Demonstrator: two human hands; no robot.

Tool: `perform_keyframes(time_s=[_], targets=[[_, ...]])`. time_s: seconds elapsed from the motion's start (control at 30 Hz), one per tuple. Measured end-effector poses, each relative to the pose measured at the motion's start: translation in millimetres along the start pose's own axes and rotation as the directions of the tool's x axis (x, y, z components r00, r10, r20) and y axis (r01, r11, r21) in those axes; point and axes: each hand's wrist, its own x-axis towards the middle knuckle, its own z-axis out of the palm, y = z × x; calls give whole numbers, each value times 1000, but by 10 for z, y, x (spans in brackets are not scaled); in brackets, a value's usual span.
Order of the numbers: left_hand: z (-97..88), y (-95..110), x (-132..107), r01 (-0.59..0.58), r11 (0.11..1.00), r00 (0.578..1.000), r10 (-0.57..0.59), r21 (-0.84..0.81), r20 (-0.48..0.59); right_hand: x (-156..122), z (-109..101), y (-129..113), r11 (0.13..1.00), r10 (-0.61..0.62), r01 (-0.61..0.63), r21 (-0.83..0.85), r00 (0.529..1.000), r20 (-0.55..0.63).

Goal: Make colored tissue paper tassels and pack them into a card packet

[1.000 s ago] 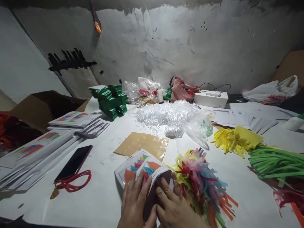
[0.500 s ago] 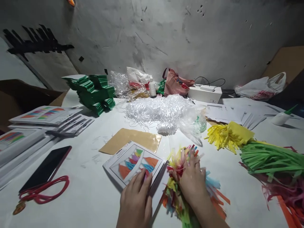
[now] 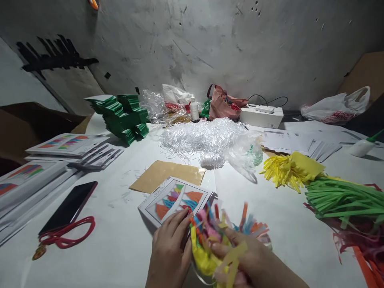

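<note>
My left hand (image 3: pixel 170 245) has its fingers bent over the near edge of a folded printed card (image 3: pixel 162 201), which shows a picture of colourful tassels. The card stands slightly raised off the table, and my left thumb is mostly hidden. My right hand (image 3: pixel 249 256) is closed around a bundle of multicoloured paper tassels (image 3: pixel 207 256), yellow, pink, blue and orange. Blurred by motion, the bundle reaches the card's right side and the left fingertips. Under the card's far corner lies a flat brown sheet (image 3: pixel 156 176).
Stacked printed cards (image 3: pixel 63 146) and a phone (image 3: pixel 69 208) with a red cord lie left. Green packs (image 3: pixel 123 118) stand behind them. White string (image 3: pixel 204 138) is heaped centre-back. Yellow tassels (image 3: pixel 288 172), green tassels (image 3: pixel 345 200) and a glue bottle (image 3: pixel 361 148) are at right.
My right hand has lifted the multicoloured tassels from the table and brought them left and nearer, against the card. My left hand stays on the card. The view has shifted slightly.
</note>
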Motion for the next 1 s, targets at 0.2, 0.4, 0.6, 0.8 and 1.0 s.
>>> perform_keyframes(time_s=[0.2, 0.4, 0.6, 0.8, 1.0], targets=[[-87, 102, 58, -43, 999, 995, 44, 9, -92, 154, -180, -104, 968, -27, 129, -216, 908, 417], [-19, 243, -30, -171, 985, 985, 170, -5, -30, 408, -364, -258, 939, -9, 128, -320, 937, 349], [46, 357, -108, -156, 987, 985, 152, -46, -80, 435, 178, -110, 835, -139, 270, -479, 946, 292], [-7, 251, -9, -113, 981, 984, 89, -156, -154, 284, 237, 185, 767, -184, 304, -565, 948, 260], [-588, -788, 415, 655, 712, 743, -548, -252, 383, -308, 197, 591, 658, -481, 480, -581, 861, 167]])
